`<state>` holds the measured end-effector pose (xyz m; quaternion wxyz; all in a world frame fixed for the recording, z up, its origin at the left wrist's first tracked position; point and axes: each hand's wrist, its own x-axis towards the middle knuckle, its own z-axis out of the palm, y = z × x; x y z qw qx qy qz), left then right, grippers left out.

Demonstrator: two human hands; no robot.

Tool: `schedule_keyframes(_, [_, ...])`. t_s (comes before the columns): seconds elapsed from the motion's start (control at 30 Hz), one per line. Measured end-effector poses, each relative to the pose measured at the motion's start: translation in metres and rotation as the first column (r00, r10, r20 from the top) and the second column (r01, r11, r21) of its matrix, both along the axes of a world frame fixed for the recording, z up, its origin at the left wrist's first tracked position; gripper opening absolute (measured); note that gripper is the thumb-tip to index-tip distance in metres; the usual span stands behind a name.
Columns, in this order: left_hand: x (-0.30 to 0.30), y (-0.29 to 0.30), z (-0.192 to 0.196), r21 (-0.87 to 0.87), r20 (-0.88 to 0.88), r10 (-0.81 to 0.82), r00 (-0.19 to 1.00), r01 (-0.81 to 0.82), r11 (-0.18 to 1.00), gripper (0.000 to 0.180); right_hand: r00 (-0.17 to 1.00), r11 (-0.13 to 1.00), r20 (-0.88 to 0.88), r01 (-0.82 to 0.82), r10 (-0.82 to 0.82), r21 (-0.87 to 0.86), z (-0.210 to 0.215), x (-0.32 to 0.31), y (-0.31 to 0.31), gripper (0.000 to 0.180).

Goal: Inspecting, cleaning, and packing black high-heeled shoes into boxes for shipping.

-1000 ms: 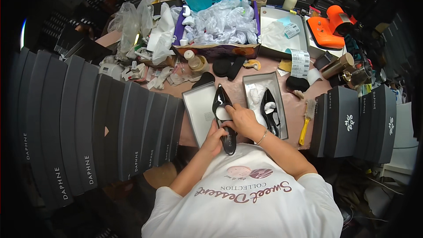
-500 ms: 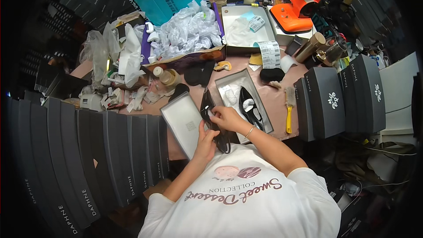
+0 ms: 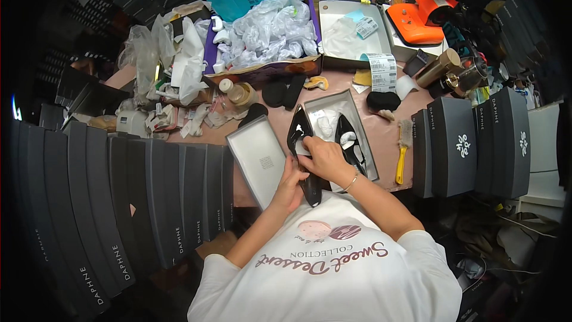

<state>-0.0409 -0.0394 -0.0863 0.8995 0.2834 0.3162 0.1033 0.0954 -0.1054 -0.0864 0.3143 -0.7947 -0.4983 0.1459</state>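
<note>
A shiny black pointed shoe is held upright in front of me, toe away, between the open shoebox and its lid. My left hand grips its near left side, fingers closed on it. At the shoe's opening my right hand has its fingers bent over the edge and partly inside; something pale shows by the fingertips, too small to name. The grey shoebox on the right holds a second black shoe with white stuffing and white paper. To the left lies the pale-lined lid.
Dark shoeboxes stand in rows at left and right. A yellow-handled brush lies beside the right row. Farther back are a box of crumpled white paper, an open tray, an orange device and bottles.
The shoe has turned straighter, its near end now by my shirt. My right hand has bent lower over the opening. The whole scene has shifted slightly to the right in view.
</note>
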Motion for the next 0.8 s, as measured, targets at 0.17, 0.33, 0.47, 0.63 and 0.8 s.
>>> schedule_keyframes(0.17, [-0.006,0.004,-0.013,-0.026,-0.03,0.021,0.999,-0.021,0.999,0.064,0.984,0.999,-0.174,-0.046,0.041,-0.028,-0.015,0.013,0.009,0.029])
schedule_keyframes(0.33, [-0.003,0.0,-0.015,-0.028,-0.066,0.038,0.997,-0.04,0.999,0.068,0.995,0.997,-0.079,-0.069,0.065,-0.047,-0.023,0.013,0.005,0.03])
schedule_keyframes(0.47, [-0.001,-0.002,-0.017,-0.035,-0.101,0.023,0.995,-0.026,0.999,0.071,0.959,0.979,0.223,-0.147,0.176,-0.14,0.0,0.006,0.008,0.03])
schedule_keyframes(0.63, [-0.002,0.002,-0.018,-0.101,-0.073,-0.022,0.997,0.015,0.995,0.083,0.897,0.925,0.285,-0.261,0.338,-0.277,-0.004,0.011,0.01,0.034])
schedule_keyframes(0.8, [0.0,0.002,-0.009,-0.051,-0.16,0.05,0.986,-0.059,0.997,0.063,0.905,0.964,0.338,-0.222,0.26,-0.146,-0.025,0.005,0.004,0.02])
